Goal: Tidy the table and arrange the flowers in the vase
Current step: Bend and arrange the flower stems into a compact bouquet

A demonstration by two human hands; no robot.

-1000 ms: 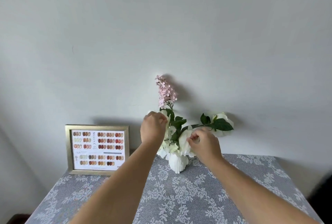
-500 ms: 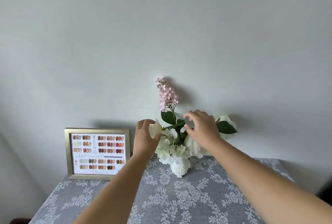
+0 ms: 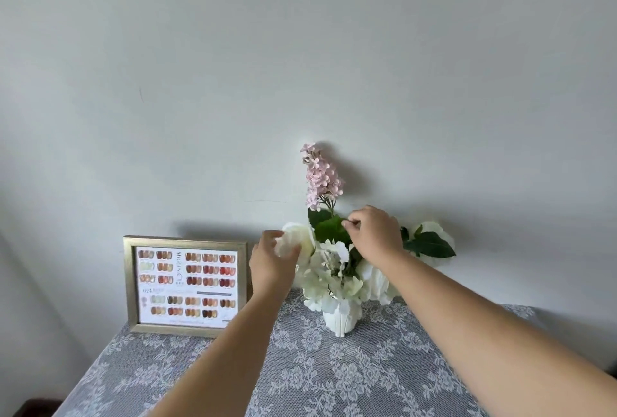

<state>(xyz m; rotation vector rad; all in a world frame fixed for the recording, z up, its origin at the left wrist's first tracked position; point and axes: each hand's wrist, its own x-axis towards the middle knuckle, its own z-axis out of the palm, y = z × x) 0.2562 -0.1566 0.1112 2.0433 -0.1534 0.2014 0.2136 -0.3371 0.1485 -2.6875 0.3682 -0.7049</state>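
A small white vase (image 3: 341,320) stands at the back of the table against the wall, filled with white flowers (image 3: 337,279) and green leaves. A tall pink flower spike (image 3: 322,177) rises from it. My left hand (image 3: 272,261) grips a white bloom (image 3: 298,239) on the left side of the bunch. My right hand (image 3: 375,233) pinches a green leaf (image 3: 330,229) just below the pink spike. Another white bloom (image 3: 434,233) with a dark leaf sticks out to the right, behind my right hand.
A gold-framed picture of colour swatches (image 3: 187,284) leans on the wall left of the vase. A grey lace-patterned cloth (image 3: 300,373) covers the table. The table's left edge falls off near the lower left corner.
My right hand has gone from the lower white flowers up to the leaf under the pink spike and pinched it. My left hand has dropped and closed on the left white bloom.
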